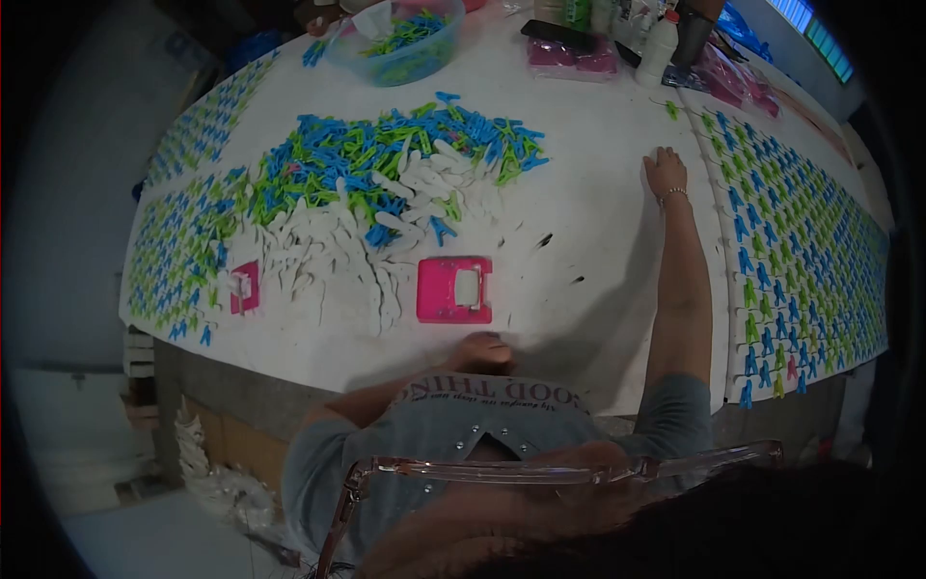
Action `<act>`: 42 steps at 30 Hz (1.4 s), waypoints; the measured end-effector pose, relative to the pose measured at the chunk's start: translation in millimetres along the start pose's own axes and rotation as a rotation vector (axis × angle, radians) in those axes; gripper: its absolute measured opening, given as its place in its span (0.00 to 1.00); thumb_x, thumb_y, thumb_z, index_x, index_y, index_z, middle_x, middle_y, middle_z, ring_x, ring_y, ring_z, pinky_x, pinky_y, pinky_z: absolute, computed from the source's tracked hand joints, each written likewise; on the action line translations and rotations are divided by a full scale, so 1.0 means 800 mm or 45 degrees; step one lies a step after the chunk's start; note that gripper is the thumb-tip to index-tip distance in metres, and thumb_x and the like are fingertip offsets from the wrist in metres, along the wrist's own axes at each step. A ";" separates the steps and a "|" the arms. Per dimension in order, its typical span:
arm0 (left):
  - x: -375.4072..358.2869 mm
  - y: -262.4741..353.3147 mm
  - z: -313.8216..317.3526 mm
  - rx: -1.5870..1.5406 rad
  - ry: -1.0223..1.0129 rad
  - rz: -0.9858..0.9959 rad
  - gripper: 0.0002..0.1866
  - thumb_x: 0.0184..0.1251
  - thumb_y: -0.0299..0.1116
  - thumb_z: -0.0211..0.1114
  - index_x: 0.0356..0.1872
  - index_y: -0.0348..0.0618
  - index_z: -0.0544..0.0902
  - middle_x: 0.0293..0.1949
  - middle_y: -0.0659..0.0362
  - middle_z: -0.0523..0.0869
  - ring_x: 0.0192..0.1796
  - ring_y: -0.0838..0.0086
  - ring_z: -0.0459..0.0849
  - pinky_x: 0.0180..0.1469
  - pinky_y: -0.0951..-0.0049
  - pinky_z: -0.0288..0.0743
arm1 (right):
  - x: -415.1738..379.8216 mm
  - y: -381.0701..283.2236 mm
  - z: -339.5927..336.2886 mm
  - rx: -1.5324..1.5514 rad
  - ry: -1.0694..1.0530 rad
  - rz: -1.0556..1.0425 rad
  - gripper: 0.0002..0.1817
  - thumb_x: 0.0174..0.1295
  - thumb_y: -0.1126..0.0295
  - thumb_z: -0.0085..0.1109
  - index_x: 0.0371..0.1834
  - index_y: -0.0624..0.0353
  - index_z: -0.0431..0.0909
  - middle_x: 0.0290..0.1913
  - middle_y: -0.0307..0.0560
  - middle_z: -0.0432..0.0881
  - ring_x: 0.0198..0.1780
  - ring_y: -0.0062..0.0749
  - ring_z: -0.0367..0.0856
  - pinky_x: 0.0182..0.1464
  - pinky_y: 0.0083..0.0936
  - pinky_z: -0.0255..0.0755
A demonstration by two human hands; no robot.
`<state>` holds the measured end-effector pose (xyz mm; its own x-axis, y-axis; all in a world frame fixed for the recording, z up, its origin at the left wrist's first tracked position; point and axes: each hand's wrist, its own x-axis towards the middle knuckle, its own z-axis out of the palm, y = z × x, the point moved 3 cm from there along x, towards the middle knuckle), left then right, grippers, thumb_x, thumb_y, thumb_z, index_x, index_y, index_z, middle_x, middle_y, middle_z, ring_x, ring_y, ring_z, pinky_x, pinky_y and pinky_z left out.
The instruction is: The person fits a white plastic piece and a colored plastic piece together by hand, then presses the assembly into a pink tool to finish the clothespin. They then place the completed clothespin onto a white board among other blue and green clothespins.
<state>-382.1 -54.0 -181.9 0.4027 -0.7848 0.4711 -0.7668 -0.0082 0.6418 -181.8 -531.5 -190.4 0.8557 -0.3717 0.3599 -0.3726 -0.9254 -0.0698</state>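
Note:
My right hand (666, 175) lies on the white tabletop with its fingers stretched out, holding nothing that I can see. Close to it, on the right, are long rows of blue and green clothespins (762, 241). My left hand (485, 353) is curled closed at the table's front edge, before my chest; what it holds, if anything, is hidden. Just beyond it sits a pink block (434, 289) with a white part set in it. Farther off, a heap of loose blue and green clothespins (338, 159) adjoins a spread of white strips (318, 251).
A smaller pink piece (247, 288) stands at the left. More rows of clothespins (178, 232) cover the left end. Along the far edge are a clear bowl (395, 68) of clothespins, a dark phone (558, 36) on pink packets and a white bottle (658, 50).

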 end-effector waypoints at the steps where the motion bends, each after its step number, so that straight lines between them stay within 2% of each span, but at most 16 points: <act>1: 0.004 0.010 -0.005 -0.003 0.016 -0.001 0.16 0.49 0.35 0.71 0.18 0.45 0.69 0.18 0.54 0.71 0.24 0.56 0.75 0.25 0.60 0.69 | -0.019 -0.014 -0.016 0.013 -0.156 0.021 0.25 0.61 0.52 0.55 0.55 0.58 0.74 0.59 0.52 0.74 0.61 0.48 0.70 0.59 0.42 0.69; 3: 0.011 0.020 -0.014 -0.095 0.022 0.069 0.18 0.53 0.37 0.70 0.15 0.46 0.68 0.16 0.54 0.70 0.22 0.57 0.74 0.22 0.59 0.66 | -0.045 -0.056 -0.047 0.019 -0.292 0.037 0.24 0.61 0.54 0.56 0.53 0.60 0.75 0.56 0.53 0.76 0.61 0.48 0.72 0.58 0.40 0.70; 5: 0.007 0.018 -0.014 -0.046 -0.011 0.080 0.18 0.55 0.38 0.69 0.16 0.46 0.69 0.17 0.54 0.70 0.22 0.57 0.74 0.23 0.60 0.65 | -0.072 -0.105 -0.069 0.487 -0.356 -0.061 0.19 0.62 0.58 0.56 0.49 0.60 0.78 0.46 0.53 0.81 0.53 0.47 0.77 0.55 0.34 0.72; 7: 0.006 0.018 -0.017 0.002 -0.052 0.091 0.18 0.57 0.39 0.68 0.16 0.46 0.69 0.17 0.54 0.70 0.22 0.58 0.74 0.24 0.60 0.65 | -0.099 -0.179 -0.100 0.680 -0.207 -0.249 0.15 0.62 0.61 0.56 0.44 0.60 0.80 0.38 0.52 0.83 0.45 0.47 0.80 0.50 0.32 0.74; 9: 0.008 0.017 -0.021 -0.219 -0.163 -0.115 0.18 0.60 0.42 0.67 0.18 0.45 0.71 0.18 0.55 0.71 0.22 0.59 0.73 0.26 0.62 0.65 | -0.113 -0.252 -0.122 0.826 -0.240 -0.504 0.13 0.60 0.63 0.57 0.42 0.59 0.81 0.39 0.52 0.82 0.44 0.47 0.79 0.48 0.36 0.74; 14: -0.006 0.019 -0.015 -0.389 -0.094 -0.156 0.18 0.62 0.43 0.66 0.21 0.44 0.72 0.21 0.57 0.72 0.24 0.64 0.73 0.28 0.63 0.65 | -0.120 -0.398 -0.156 0.690 -0.092 -0.764 0.11 0.58 0.63 0.59 0.37 0.58 0.80 0.38 0.52 0.80 0.43 0.48 0.78 0.47 0.38 0.73; 16: -0.012 0.026 -0.024 -0.393 -0.077 -0.191 0.17 0.63 0.43 0.66 0.22 0.44 0.72 0.22 0.58 0.73 0.25 0.65 0.73 0.28 0.64 0.65 | -0.115 -0.432 -0.160 0.300 -0.042 -0.744 0.09 0.58 0.64 0.59 0.35 0.58 0.80 0.39 0.50 0.80 0.44 0.44 0.79 0.44 0.39 0.74; 18: -0.010 0.042 -0.037 -0.337 0.024 -0.021 0.13 0.59 0.34 0.70 0.23 0.45 0.72 0.24 0.60 0.72 0.26 0.67 0.72 0.28 0.67 0.65 | -0.105 -0.443 -0.139 0.252 -0.077 -0.747 0.10 0.57 0.63 0.59 0.36 0.57 0.80 0.38 0.51 0.80 0.44 0.45 0.78 0.45 0.40 0.73; 23: -0.027 0.051 -0.100 -0.436 0.124 -0.070 0.09 0.61 0.32 0.68 0.27 0.43 0.75 0.26 0.60 0.76 0.27 0.71 0.75 0.29 0.73 0.68 | -0.089 -0.424 -0.157 0.429 -0.028 -0.734 0.10 0.58 0.64 0.60 0.36 0.60 0.80 0.35 0.49 0.81 0.40 0.39 0.82 0.42 0.34 0.76; 25: -0.030 0.043 -0.142 -0.410 0.323 -0.154 0.06 0.63 0.31 0.65 0.31 0.42 0.77 0.28 0.60 0.77 0.28 0.75 0.76 0.30 0.76 0.69 | -0.100 -0.397 -0.183 1.417 -0.297 -0.246 0.08 0.64 0.68 0.58 0.37 0.63 0.79 0.33 0.44 0.81 0.38 0.32 0.85 0.40 0.26 0.79; 26: -0.029 0.031 -0.159 -0.420 0.407 -0.269 0.04 0.63 0.29 0.65 0.33 0.41 0.79 0.29 0.60 0.78 0.29 0.77 0.76 0.32 0.77 0.69 | -0.112 -0.393 -0.197 1.413 -0.301 -0.243 0.08 0.64 0.68 0.58 0.37 0.63 0.79 0.33 0.44 0.81 0.38 0.32 0.85 0.40 0.26 0.79; 28: -0.017 -0.007 -0.187 -0.299 0.640 -0.391 0.05 0.64 0.26 0.64 0.39 0.40 0.80 0.30 0.61 0.79 0.30 0.81 0.75 0.33 0.80 0.69 | -0.141 -0.380 -0.218 2.147 -0.466 0.124 0.06 0.68 0.72 0.53 0.41 0.64 0.76 0.35 0.42 0.81 0.37 0.28 0.85 0.40 0.21 0.81; 31: 0.017 -0.033 -0.207 -0.507 0.773 -0.691 0.09 0.64 0.27 0.64 0.45 0.39 0.79 0.31 0.62 0.80 0.33 0.81 0.78 0.36 0.80 0.73 | -0.194 -0.377 -0.238 2.411 -0.453 0.234 0.07 0.69 0.72 0.51 0.45 0.64 0.75 0.35 0.43 0.81 0.38 0.30 0.85 0.42 0.22 0.82; 33: 0.042 -0.020 -0.207 -1.087 0.952 -0.745 0.10 0.66 0.27 0.63 0.46 0.38 0.77 0.34 0.61 0.82 0.36 0.80 0.81 0.40 0.79 0.77 | -0.224 -0.379 -0.242 2.471 -0.447 0.270 0.07 0.69 0.72 0.51 0.46 0.64 0.74 0.35 0.44 0.81 0.38 0.29 0.85 0.43 0.23 0.82; 38: 0.052 -0.044 -0.202 -1.110 0.836 -0.675 0.06 0.68 0.27 0.61 0.43 0.40 0.76 0.35 0.61 0.82 0.37 0.78 0.83 0.42 0.76 0.79 | -0.268 -0.364 -0.243 2.437 -0.497 0.379 0.07 0.67 0.74 0.54 0.44 0.65 0.76 0.34 0.42 0.81 0.38 0.26 0.84 0.43 0.21 0.80; 42: 0.050 -0.030 -0.213 -0.940 0.660 -0.604 0.06 0.68 0.26 0.61 0.42 0.38 0.76 0.36 0.60 0.83 0.37 0.79 0.83 0.42 0.78 0.78 | -0.287 -0.345 -0.223 1.964 -0.653 -0.071 0.06 0.63 0.77 0.58 0.43 0.63 0.78 0.34 0.38 0.80 0.37 0.22 0.81 0.42 0.20 0.77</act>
<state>-262.3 20.2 -75.5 0.8863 -0.4338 0.1624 -0.0423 0.2733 0.9610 -339.3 -177.2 -87.8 0.9959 -0.0296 0.0851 0.0848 -0.0122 -0.9963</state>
